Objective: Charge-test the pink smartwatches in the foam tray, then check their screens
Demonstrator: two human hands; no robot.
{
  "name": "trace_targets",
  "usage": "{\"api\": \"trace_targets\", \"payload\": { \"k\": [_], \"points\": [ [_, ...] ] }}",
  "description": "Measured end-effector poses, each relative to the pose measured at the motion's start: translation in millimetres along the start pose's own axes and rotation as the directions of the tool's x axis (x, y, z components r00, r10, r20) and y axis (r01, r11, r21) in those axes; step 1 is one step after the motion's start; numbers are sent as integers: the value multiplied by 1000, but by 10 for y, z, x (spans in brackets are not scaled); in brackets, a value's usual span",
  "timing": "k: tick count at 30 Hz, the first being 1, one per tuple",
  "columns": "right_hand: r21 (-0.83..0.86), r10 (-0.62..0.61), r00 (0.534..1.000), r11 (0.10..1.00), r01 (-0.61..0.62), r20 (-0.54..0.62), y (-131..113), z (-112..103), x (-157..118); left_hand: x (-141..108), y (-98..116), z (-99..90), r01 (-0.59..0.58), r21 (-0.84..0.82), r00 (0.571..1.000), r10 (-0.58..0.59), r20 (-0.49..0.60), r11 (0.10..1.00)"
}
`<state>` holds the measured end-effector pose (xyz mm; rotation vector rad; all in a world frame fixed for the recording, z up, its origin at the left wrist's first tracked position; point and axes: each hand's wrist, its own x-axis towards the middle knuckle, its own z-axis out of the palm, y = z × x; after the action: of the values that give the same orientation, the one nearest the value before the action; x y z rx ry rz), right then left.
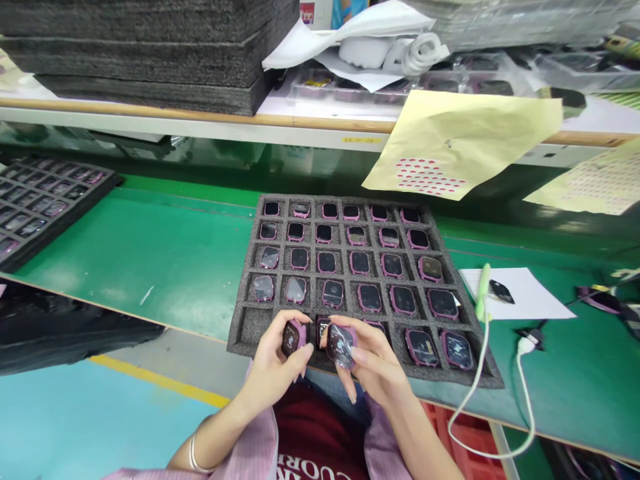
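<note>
1. Head view, the fingers: the left hand (277, 360) has its fingers clamped on a purple-framed watch (294, 338), its dark face turned up and tilted. The right hand (373, 360) has thumb and fingers closed on another watch (341, 345), its display lit.
2. Head view, the spatial relation: the held watches are side by side, apart, above the near edge of a grey foam tray (240, 337) on a green desk (165, 247). The right-hand watch's long axis runs roughly away from the body. Between and just beyond them, a third watch (323, 325) lies in the tray, nearer the right hand.
3. Head view, writing: the dark red shirt (320, 433) shows pale letters, apparently "CUOR", cut off by the frame. A yellow label (361, 140) on the shelf edge (200, 130) and the watch displays are too small to read. Yellow paper (465, 133) carries rows of pinkish-red marks; no brand is legible.
</note>
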<state>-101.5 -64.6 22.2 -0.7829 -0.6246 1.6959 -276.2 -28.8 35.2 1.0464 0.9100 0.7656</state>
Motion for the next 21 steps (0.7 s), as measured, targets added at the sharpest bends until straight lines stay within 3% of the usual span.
{"api": "trace_targets", "payload": {
  "k": [6,21],
  "points": [
    [-25,-13,999,1000,12,-49,-3,4,-4,12,-19,-10,8,18,999,-8,-35,1000],
    [5,-26,1000,1000,26,-2,-38,21,-29,-63,-47,-59,-44,78,999,45,-14,996]
  ]
}}
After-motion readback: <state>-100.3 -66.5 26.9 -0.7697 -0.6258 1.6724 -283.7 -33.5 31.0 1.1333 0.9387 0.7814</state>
